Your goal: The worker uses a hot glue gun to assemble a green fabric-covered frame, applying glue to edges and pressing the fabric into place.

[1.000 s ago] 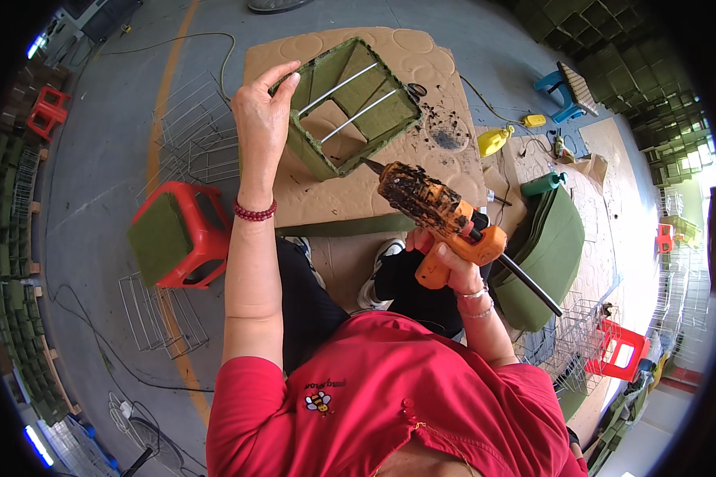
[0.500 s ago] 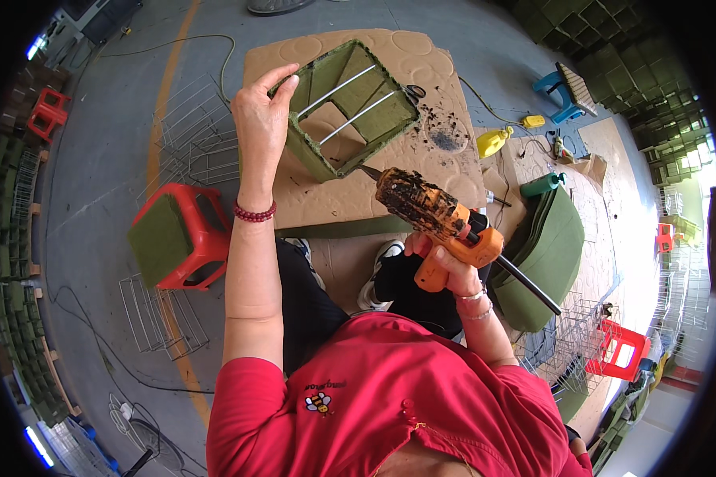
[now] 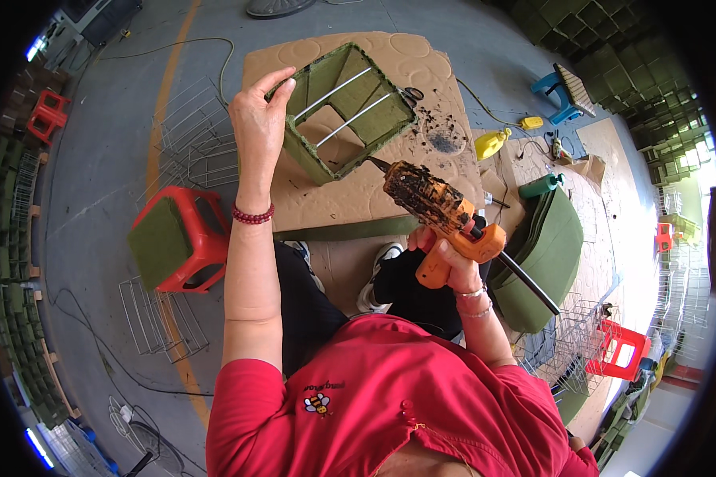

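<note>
On the cardboard-topped table (image 3: 318,205) stands an open four-sided box (image 3: 298,151) of green felt-like material, with two thin metal rods across its opening. My left hand (image 3: 256,119) grips its left rim, thumb and fingers over the edge. In my right hand (image 3: 460,269) is an orange glue gun (image 3: 433,199), its barrel crusted with dark residue and a black glue stick (image 3: 529,282) jutting from its back. The nozzle points at the box's near right corner, close to the rim; whether it touches, I cannot tell.
Scissors (image 3: 412,94) and dark crumbs (image 3: 441,141) lie right of the box. A red stool (image 3: 203,238) bears a green panel at left; stacked green panels (image 3: 541,262) lie at right. Yellow bottle (image 3: 492,143), green bottle (image 3: 541,186), wire frames (image 3: 163,318) and floor cables surround the table.
The glue gun has shifted slightly right and its nozzle has moved along near the box's corner. My left hand and the box have moved slightly left.
</note>
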A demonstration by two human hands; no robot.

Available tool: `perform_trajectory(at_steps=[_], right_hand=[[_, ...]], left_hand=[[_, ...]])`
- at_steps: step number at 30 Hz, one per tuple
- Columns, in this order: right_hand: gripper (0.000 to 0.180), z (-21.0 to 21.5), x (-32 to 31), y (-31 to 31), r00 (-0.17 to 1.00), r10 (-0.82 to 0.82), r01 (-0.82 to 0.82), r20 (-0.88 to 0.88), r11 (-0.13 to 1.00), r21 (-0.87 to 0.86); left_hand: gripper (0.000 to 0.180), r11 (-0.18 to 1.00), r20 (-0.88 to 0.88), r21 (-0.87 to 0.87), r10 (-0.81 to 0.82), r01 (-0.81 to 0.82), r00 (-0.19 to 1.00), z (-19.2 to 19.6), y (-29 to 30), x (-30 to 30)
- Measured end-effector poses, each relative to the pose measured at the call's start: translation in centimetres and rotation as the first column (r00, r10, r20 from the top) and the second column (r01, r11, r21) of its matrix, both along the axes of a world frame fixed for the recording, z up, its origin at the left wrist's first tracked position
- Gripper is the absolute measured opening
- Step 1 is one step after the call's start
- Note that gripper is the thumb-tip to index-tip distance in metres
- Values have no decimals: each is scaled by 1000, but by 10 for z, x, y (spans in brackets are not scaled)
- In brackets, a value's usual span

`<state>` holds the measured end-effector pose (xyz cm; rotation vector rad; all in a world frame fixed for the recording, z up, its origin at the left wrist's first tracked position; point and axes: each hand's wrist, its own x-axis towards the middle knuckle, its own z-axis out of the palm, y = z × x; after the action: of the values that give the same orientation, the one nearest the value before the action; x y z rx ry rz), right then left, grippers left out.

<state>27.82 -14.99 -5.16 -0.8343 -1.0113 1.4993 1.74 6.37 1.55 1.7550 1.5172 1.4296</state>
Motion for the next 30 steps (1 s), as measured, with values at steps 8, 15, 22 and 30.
perform_trajectory(at_steps=[8, 15, 22, 30], right_hand=[[31, 3, -3, 2, 998, -23, 23, -55, 1000, 7], [23, 1, -10, -1, 999, 35, -35, -8, 998, 51], [26, -6, -6, -2, 999, 24, -23, -21, 999, 46], [28, 3, -3, 2, 991, -79, 77, -105, 997, -17]], left_hand=[[21, 1000, -7, 11, -5, 5, 1000, -2, 2, 1], [22, 1000, 0, 12, -9, 9, 1000, -2, 3, 1], [22, 1000, -13, 10, -7, 7, 1000, -1, 1, 0], [22, 1000, -3, 9, -18, 18, 1000, -1, 0, 1]])
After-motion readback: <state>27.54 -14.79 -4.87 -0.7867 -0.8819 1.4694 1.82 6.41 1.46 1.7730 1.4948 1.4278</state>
